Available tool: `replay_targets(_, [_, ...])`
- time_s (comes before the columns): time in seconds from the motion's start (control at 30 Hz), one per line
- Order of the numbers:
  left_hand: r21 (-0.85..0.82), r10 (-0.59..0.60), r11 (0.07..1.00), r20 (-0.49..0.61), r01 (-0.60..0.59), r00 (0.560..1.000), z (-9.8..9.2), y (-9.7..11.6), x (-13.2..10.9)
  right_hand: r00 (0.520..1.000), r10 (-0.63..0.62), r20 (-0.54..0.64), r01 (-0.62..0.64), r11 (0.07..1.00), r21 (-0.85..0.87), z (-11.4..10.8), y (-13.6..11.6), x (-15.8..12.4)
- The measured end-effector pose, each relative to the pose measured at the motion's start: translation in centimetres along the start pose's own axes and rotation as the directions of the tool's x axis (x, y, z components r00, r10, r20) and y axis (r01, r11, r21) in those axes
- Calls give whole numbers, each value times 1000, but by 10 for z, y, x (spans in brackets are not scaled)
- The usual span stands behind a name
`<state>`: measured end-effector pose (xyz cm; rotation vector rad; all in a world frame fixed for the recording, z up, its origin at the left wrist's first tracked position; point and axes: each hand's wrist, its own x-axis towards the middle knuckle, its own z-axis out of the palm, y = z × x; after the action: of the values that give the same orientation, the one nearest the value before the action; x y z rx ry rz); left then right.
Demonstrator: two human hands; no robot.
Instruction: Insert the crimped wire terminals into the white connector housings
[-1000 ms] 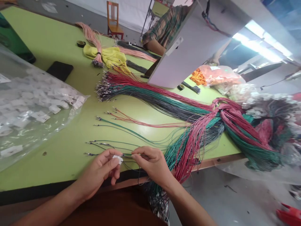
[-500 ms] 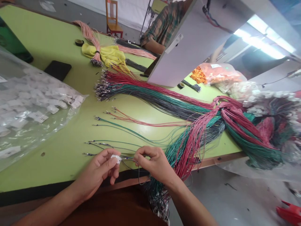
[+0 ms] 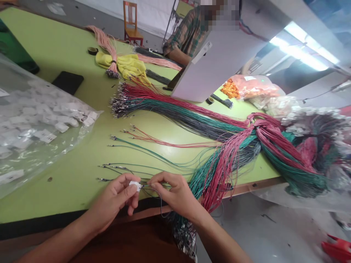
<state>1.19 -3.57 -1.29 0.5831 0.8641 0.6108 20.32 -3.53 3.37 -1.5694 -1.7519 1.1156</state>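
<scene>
Head camera, over the green worktable (image 3: 74,193): what are the two hands holding?

— The left hand (image 3: 117,193) pinches a small white connector (image 3: 134,185) between thumb and fingertips, its lower fingers hanging loosely apart beneath. The right hand (image 3: 172,188) presses thumb and forefinger together on a thin dark wire (image 3: 145,186), just right of the connector.

— Does the wire touch the connector?

— Its end meets the edge facing the right fingers. Whether it sits inside, I cannot tell from where I stand.

— And beyond the fingertips?

— Loose green wires (image 3: 145,146) lie near, metal ends pointing left, with a few red wires (image 3: 164,143) past them. A thick bundle (image 3: 178,109) of red, green and dark strands stretches farther out, well apart from both hands.

— What flanks the fingers?

— Left of the left fingers, a clear plastic bag (image 3: 49,151) holds white pieces (image 3: 45,136). Right of the right fingers, red and green strands (image 3: 216,171) spill over the table edge. Far beyond both hands, a co-worker's plaid sleeve (image 3: 181,33) shows beside a pale panel (image 3: 208,65).
</scene>
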Motion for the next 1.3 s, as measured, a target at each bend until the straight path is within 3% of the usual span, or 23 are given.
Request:
replay_targets(0.2, [83, 39, 996, 18, -40, 999, -1, -4, 1, 993, -44, 107, 43, 999, 11, 5, 2, 1])
replay_targets(0.53, [35, -2, 999, -12, 3, 1000, 1, 0, 1, 994, -101, 51, 102, 995, -20, 18, 2, 0])
replay_targets(0.7, [-25, -4, 1000, -33, 3, 999, 2, 1, 1, 981, -129, 148, 130, 992, 4, -1, 2, 12])
replay_targets(0.8, [-45, -12, 999, -19, 11, 1000, 2, 1, 1, 990, -138, -39, 125, 961, -247, -27, 14, 38])
replay_targets(0.83, [-39, -13, 999, -19, 13, 1000, 2, 1, 1, 980, -154, -127, 89, 905, -416, -35, 20, 48])
replay_targets(0.9, [-23, -18, 1000, -21, 18, 1000, 3, 1, 1, 966, -187, -180, 0, 695, -719, -47, 35, 66])
replay_targets(0.97, [-23, -27, 999, -27, 26, 999, 3, 0, 0, 972, -186, -145, -25, 530, -848, -53, 49, 79])
replay_targets(1.0, [-29, -32, 999, -30, 31, 999, 3, 0, 0, 974, -185, -128, -19, 500, -866, -55, 54, 83])
replay_targets(1.17, [-24, -42, 999, -25, 42, 999, 1, 0, 0, 950, -254, -183, -25, 519, -854, -65, 57, 79])
replay_targets(1.23, [2, -43, 999, -26, 43, 999, 0, -1, 0, 909, -315, -274, -43, 582, -812, -71, 52, 75])
replay_targets(1.3, [24, -48, 999, -27, 48, 998, -1, -3, 0, 834, -364, -414, -58, 689, -723, -76, 47, 70])
